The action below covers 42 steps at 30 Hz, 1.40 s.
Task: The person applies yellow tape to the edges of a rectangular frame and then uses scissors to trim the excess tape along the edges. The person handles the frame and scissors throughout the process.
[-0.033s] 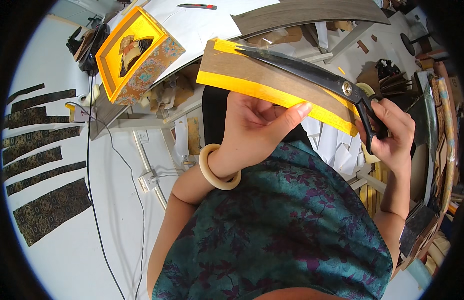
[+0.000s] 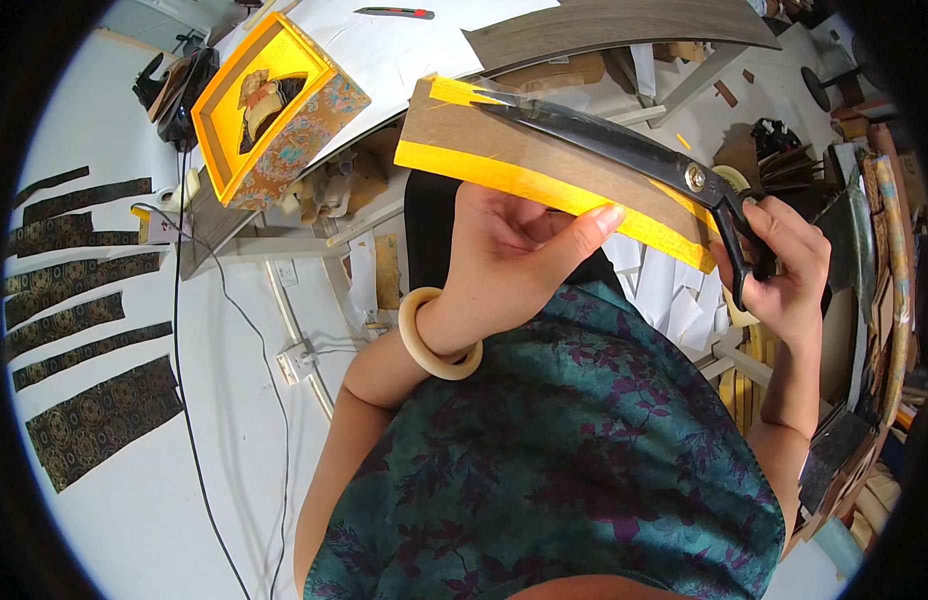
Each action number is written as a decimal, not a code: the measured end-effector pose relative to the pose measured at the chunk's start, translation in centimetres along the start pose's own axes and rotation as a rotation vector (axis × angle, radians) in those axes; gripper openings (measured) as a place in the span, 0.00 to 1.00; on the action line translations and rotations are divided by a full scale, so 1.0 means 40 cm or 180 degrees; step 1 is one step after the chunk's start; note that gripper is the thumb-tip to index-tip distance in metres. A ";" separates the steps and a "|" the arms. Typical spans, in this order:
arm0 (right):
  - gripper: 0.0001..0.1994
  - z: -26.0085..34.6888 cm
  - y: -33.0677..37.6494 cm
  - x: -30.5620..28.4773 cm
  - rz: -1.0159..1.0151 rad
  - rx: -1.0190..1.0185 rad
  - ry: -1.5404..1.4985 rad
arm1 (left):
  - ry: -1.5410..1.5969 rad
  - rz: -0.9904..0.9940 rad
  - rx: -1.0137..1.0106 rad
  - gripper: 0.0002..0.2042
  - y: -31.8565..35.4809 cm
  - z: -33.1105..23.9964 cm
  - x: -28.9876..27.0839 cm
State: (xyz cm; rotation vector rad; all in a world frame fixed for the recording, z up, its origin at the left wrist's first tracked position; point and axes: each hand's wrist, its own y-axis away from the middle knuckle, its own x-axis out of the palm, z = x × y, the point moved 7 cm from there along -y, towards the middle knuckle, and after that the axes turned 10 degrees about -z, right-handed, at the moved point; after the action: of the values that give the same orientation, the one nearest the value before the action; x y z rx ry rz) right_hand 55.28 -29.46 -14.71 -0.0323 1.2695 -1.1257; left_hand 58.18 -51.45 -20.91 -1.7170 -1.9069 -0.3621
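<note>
A long brown board (image 2: 439, 122) with bright yellow covering folded over its edges is held up in front of me. My left hand (image 2: 509, 255) grips its near edge, thumb on the yellow border and fingers behind the board. In my right hand (image 2: 792, 262) are large black scissors (image 2: 634, 150), with fingers and thumb at the handle loops. The blades lie along the board's far edge, slightly parted at the tips, beside the yellow flap (image 2: 449, 92) at the left end. Thin clear film (image 2: 532, 90) shows near the tips.
A patterned box with a yellow inside (image 2: 209, 130) stands on the table at far left. A utility knife (image 2: 394, 13) lies on white paper at the back. Dark patterned strips (image 2: 104, 420) are at the left, near hanging black cords (image 2: 181, 330). Stacked boards and rolls (image 2: 889, 290) line the right.
</note>
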 end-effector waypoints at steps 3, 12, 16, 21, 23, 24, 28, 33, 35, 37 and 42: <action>0.18 0.007 -0.007 0.002 0.0013 0.0102 -0.0116 | -0.0238 0.0051 -0.0108 0.14 0.002 0.002 0.005; 0.20 -0.007 0.010 0.008 0.0064 0.0028 -0.0057 | -0.0364 0.0120 -0.0116 0.16 -0.001 0.015 0.008; 0.20 -0.008 0.013 0.008 0.0101 0.0026 -0.0024 | -0.0389 0.0118 -0.0098 0.16 0.000 0.016 0.007; 0.19 0.005 -0.002 0.012 -0.0020 0.0059 -0.0169 | -0.0321 0.0147 -0.0101 0.16 0.001 0.027 0.012; 0.19 0.009 -0.002 0.013 -0.0057 0.0098 -0.0204 | -0.0226 0.0123 -0.0107 0.16 0.002 0.032 0.016; 0.19 0.006 0.000 0.014 -0.0072 0.0123 -0.0196 | -0.0174 0.0077 -0.0123 0.16 0.003 0.033 0.017; 0.19 0.000 0.008 0.016 -0.0074 0.0109 -0.0127 | -0.0225 0.0029 -0.0212 0.15 0.004 0.030 0.018; 0.17 0.001 0.013 0.019 -0.0076 0.0074 -0.0154 | -0.0491 0.0067 -0.0198 0.13 0.005 0.022 0.020; 0.17 -0.002 0.016 0.018 -0.0082 0.0062 -0.0151 | -0.0510 0.0083 -0.0179 0.13 0.005 0.023 0.019; 0.18 -0.006 0.020 0.019 -0.0076 0.0098 -0.0160 | -0.0472 0.0104 -0.0155 0.13 0.006 0.030 0.015; 0.18 0.007 0.010 0.016 -0.0065 0.0138 -0.0171 | -0.0378 0.0121 -0.0115 0.15 0.007 0.045 0.012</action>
State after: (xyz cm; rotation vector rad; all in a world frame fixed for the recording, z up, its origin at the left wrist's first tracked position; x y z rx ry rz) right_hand 55.66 -29.84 -15.31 -0.0428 1.1991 -1.1623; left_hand 58.04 -50.03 -22.15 -1.8326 -1.9588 -0.2874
